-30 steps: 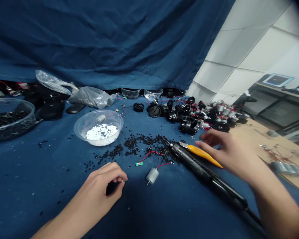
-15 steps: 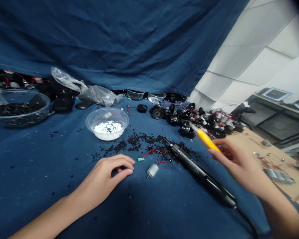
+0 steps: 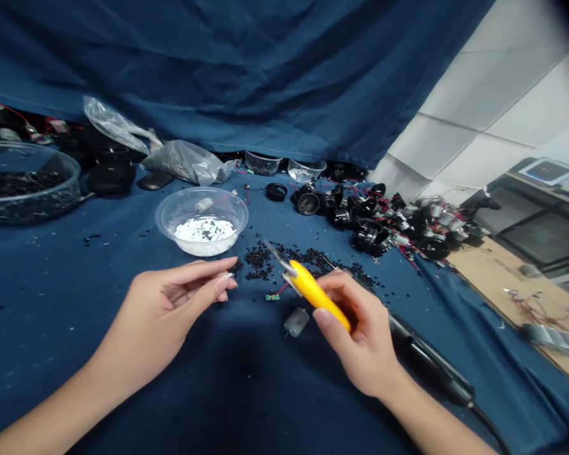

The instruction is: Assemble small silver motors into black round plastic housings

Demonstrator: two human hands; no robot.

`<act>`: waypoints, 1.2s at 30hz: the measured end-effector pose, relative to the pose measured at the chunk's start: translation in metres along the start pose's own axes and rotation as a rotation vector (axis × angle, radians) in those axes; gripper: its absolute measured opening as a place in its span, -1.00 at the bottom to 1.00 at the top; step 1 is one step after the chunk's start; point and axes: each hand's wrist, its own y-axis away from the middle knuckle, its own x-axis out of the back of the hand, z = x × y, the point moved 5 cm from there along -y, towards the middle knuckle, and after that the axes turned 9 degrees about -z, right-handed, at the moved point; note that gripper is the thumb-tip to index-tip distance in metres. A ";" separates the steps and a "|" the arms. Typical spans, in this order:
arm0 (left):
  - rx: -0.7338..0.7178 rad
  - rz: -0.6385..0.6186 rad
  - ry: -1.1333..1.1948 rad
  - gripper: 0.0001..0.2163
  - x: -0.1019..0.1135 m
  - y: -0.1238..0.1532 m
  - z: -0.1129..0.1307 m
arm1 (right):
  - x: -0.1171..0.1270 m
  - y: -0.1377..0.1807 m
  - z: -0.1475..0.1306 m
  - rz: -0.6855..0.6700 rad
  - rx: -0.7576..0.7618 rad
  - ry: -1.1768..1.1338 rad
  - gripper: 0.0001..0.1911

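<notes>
My right hand [image 3: 360, 335] grips yellow-handled tweezers [image 3: 313, 292], their metal tips pointing up-left over the scattered black bits [image 3: 265, 258]. Just left of it lies a small silver motor [image 3: 296, 321] with red wires running to a tiny green board [image 3: 272, 296]. My left hand [image 3: 171, 309] hovers above the blue cloth, fingers stretched toward the tweezers and holding nothing I can see. A black soldering iron [image 3: 427, 363] lies behind my right hand, partly hidden by it.
A clear bowl [image 3: 168, 218] of white bits stands behind my left hand. A larger bowl [image 3: 71, 174] of black parts sits at the far left. A heap of black housings and wired motors [image 3: 389, 224] fills the back right, with plastic bags [image 3: 180, 165] at the back.
My right hand lifted the yellow tweezers from beside the soldering iron and brought them left to the centre. My left hand opened, rose off the cloth and moved right.
</notes>
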 end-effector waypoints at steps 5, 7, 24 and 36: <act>0.089 -0.005 0.244 -0.82 -0.001 0.000 -0.015 | -0.006 0.005 0.006 -0.121 0.006 -0.009 -0.91; 0.104 -0.034 0.312 -0.81 -0.002 0.000 -0.020 | -0.010 0.004 0.004 -0.159 0.015 -0.014 -0.91; 0.200 -0.294 0.639 -0.86 -0.021 0.007 -0.018 | -0.023 0.009 0.000 -0.260 0.015 0.057 -0.87; 0.223 -0.357 0.752 -0.87 -0.026 0.009 -0.016 | -0.023 0.008 -0.001 -0.242 -0.011 0.067 -0.88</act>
